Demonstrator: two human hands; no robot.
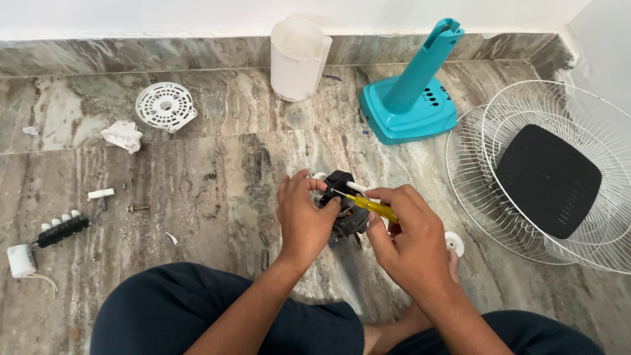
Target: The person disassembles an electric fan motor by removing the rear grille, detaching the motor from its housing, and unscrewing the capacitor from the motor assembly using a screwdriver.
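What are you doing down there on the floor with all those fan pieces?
A person sits on the stone floor with a fan taken apart around them. The left hand holds the small black motor, and the right hand works a yellow screwdriver into it. The teal fan base stands by the wall, the white wire guards lie to the right, and loose screws lie to the left.

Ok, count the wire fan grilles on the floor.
2, both at the right: one grille lies flat, and a second grille rests on it, overlapping, with a black plate inside. More could lie beyond the right edge, out of view.
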